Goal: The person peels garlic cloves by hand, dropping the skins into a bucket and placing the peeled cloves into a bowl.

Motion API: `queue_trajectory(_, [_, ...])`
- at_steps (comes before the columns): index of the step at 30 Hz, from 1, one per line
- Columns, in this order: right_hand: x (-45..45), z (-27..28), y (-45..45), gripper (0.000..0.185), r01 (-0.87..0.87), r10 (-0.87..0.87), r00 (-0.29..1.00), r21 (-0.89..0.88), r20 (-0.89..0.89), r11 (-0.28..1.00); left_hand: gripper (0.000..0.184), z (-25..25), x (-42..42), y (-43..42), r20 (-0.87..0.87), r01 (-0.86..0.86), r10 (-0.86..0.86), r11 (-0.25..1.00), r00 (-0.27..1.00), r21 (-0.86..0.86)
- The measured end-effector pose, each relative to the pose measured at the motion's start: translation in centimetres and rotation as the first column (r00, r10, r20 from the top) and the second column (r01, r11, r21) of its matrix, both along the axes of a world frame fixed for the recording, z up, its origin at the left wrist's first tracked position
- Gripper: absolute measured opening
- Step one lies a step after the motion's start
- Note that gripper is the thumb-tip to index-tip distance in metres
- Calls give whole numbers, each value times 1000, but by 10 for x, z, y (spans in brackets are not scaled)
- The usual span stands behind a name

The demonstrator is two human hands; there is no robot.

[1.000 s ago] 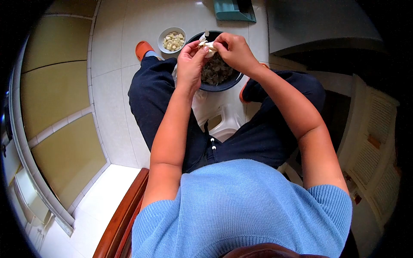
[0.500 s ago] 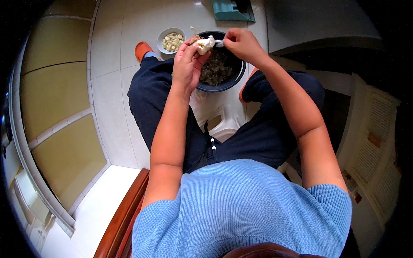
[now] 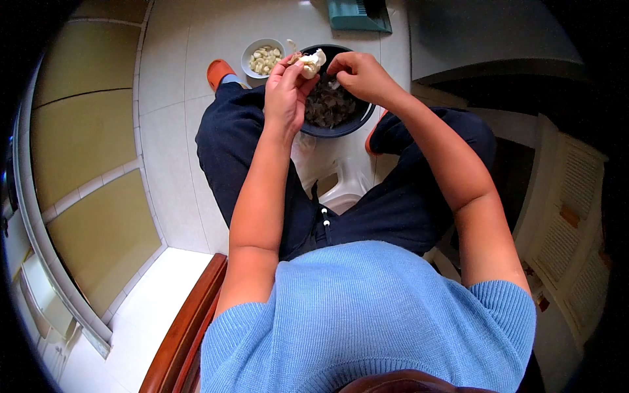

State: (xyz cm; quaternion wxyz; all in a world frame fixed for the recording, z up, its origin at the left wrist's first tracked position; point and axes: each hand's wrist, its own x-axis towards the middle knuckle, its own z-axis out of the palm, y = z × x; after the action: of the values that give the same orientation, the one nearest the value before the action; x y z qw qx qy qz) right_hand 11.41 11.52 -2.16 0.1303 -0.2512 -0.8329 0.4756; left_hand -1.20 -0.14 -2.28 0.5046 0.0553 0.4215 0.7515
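Note:
My left hand (image 3: 286,88) is closed around a partly peeled garlic bulb (image 3: 313,63), with its dry stalk and loose skin sticking up to the left. The bulb is held above the rim of a dark bucket (image 3: 364,118). Inside the bucket lie brownish garlic skins (image 3: 327,108). To the right of the bulb, and apart from it, my right hand (image 3: 363,77) is over the bucket with its fingers curled in a pinch. A pale scrap shows by its fingertips; whether it is held I cannot make out.
A white bowl (image 3: 246,60) of peeled garlic cloves (image 3: 265,60) stands on the tiled floor, left of the bucket. A teal dustpan (image 3: 347,21) lies beyond. An orange shoe (image 3: 220,73) is at the left, and a white plastic stool (image 3: 344,187) is between my legs.
My right hand has moved slightly down and left over the bucket; the whitish strip of skin at its fingers no longer stretches toward the bulb. The left hand still holds the bulb.

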Motion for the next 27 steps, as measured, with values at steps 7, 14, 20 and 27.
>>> queue_trajectory(7, [-3, 11, -9, 14, 94, -105, 993, -167, -58, 981, 28, -2, 8, 3, -74, -24, 24, 1000, 997, -3])
queue_trajectory(14, [-2, 8, -10, 16, 208, -186, 961, 88, -206, 974, 20, -4, 11, 2, -218, 12, -24, 998, 976, -58])
queue_trajectory(20, [1, 17, -9, 15, 283, -275, 947, 23, -167, 959, 19, 6, 15, 2, -300, 81, -95, 995, 949, -59])
queue_trajectory(27, [-1, 7, -9, 19, 301, -447, 874, -510, -190, 806, 27, 4, 18, 2, -190, 132, -134, 991, 973, -23])
